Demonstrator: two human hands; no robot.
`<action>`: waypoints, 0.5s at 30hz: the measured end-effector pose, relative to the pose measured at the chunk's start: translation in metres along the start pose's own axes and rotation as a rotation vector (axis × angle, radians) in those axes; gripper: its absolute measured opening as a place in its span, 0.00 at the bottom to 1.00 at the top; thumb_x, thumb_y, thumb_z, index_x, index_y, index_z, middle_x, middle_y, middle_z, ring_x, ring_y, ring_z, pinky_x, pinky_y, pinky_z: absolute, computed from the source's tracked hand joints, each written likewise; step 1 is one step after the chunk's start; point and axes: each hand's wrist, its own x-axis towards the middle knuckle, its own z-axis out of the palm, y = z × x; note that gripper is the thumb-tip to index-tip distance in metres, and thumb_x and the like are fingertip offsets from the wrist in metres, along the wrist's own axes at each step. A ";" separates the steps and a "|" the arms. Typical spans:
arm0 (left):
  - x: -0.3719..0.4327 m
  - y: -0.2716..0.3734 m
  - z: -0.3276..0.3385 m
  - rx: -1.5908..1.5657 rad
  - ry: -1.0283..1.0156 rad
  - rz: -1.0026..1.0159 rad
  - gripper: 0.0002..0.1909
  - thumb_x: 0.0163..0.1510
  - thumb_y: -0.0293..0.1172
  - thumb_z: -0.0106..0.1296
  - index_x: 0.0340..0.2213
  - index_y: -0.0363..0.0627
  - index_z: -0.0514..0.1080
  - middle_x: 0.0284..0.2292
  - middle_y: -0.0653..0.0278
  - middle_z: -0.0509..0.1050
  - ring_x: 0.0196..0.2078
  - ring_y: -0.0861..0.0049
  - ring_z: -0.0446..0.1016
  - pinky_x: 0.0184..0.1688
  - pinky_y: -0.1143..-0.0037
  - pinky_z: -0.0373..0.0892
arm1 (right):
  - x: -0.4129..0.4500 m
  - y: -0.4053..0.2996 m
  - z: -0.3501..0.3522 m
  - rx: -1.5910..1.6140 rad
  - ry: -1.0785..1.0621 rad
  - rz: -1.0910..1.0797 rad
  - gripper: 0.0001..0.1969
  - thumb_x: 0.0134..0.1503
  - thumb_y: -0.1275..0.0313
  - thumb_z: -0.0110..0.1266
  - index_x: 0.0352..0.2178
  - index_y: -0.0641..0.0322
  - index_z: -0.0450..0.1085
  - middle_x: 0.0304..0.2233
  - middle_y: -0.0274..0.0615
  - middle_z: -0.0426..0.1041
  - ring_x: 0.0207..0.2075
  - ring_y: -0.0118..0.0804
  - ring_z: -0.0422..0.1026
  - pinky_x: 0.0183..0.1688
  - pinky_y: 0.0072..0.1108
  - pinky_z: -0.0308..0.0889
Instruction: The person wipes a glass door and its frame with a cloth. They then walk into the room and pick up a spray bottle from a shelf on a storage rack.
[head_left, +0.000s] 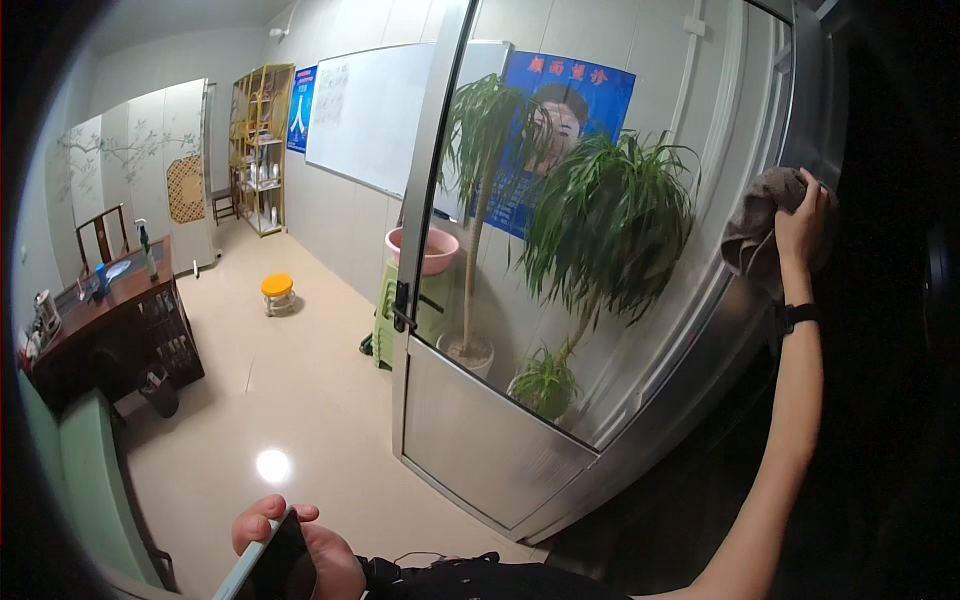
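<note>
My right hand (801, 225) is stretched out to the upper right and grips a bunched grey-brown cloth (761, 217). The cloth lies against the metal frame (808, 124) on the right side of a glazed door. At the bottom, my left hand (330, 559) holds a smartphone (274, 562) with a pale edge; its screen looks dark. The metal-framed door (495, 457) stands ajar before me, with a black handle (403, 306) on its left stile. Its lower panel is solid metal, and its upper pane is glass.
Through the glass show potted plants (611, 217) and a blue poster (517, 202). A pink basin (431, 255) rests on green stacked stools (384, 322). An orange-topped stool (277, 286) stands on the tiled floor. Leftward are a wooden desk (112, 330) and a green bench (94, 457).
</note>
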 end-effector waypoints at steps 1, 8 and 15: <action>-0.002 -0.011 0.001 -0.016 0.008 -0.022 0.44 0.42 0.71 0.19 0.48 0.50 0.57 0.39 0.44 0.62 0.37 0.49 0.65 0.24 0.69 0.68 | 0.006 -0.021 -0.014 0.058 0.078 -0.173 0.25 0.44 0.82 0.50 0.46 0.59 0.57 0.42 0.47 0.59 0.46 0.48 0.59 0.48 0.34 0.58; -0.008 -0.093 0.008 0.002 0.011 -0.080 0.41 0.43 0.68 0.23 0.48 0.49 0.57 0.39 0.46 0.62 0.38 0.52 0.65 0.26 0.70 0.68 | 0.034 -0.137 0.036 0.320 0.057 -0.374 0.33 0.37 0.86 0.54 0.47 0.54 0.57 0.42 0.44 0.63 0.47 0.46 0.61 0.48 0.31 0.59; -0.013 -0.179 0.014 -0.009 0.052 -0.127 0.38 0.44 0.65 0.26 0.47 0.49 0.58 0.39 0.48 0.63 0.39 0.54 0.65 0.28 0.72 0.68 | 0.070 -0.229 0.105 0.388 0.141 -0.565 0.34 0.39 0.83 0.56 0.48 0.47 0.54 0.46 0.43 0.63 0.47 0.49 0.63 0.43 0.32 0.65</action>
